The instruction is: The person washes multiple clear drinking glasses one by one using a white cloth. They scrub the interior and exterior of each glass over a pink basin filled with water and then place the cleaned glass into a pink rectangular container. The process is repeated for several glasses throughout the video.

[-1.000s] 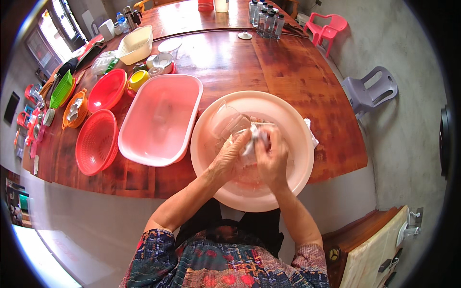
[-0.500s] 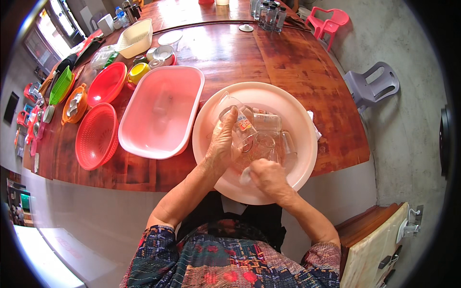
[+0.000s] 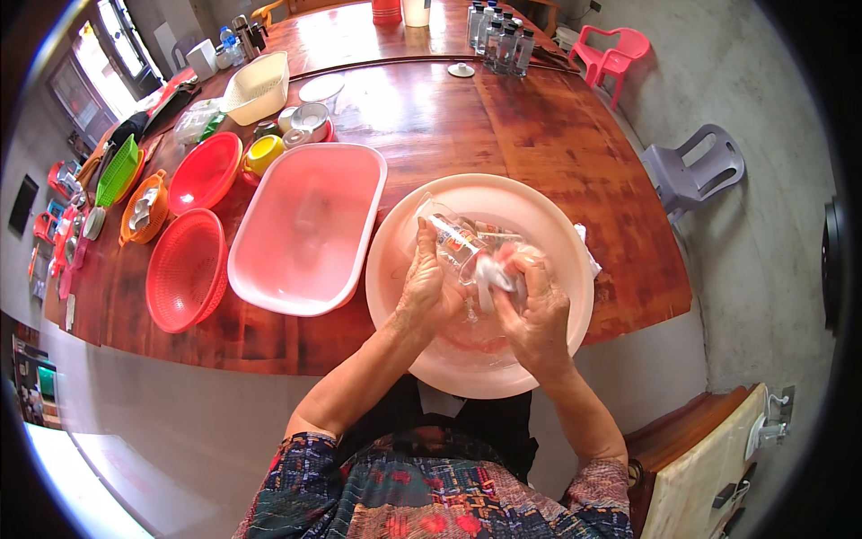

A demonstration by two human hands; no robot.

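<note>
My left hand (image 3: 429, 289) grips a clear drinking glass (image 3: 449, 235), tilted on its side over the round pink basin (image 3: 548, 216). A white cloth (image 3: 496, 275) is bunched in my right hand (image 3: 536, 314), which presses it against the glass's mouth end. Both hands hover over the basin, whose bottom holds a little water. To the left of the basin stands a rectangular pink tub (image 3: 305, 229) with water in it.
Red colander bowls (image 3: 186, 268), an orange basket (image 3: 144, 208), a green basket (image 3: 117, 171), a cream basket (image 3: 258, 85), cups and lids crowd the left of the wooden table (image 3: 539, 135). Bottles (image 3: 498, 40) stand far back. Plastic chairs, one grey (image 3: 691, 171), sit at right.
My right hand has come back up from the basin's near side to the glass, cloth pressed on it. My left hand still holds the glass, now tilted further.
</note>
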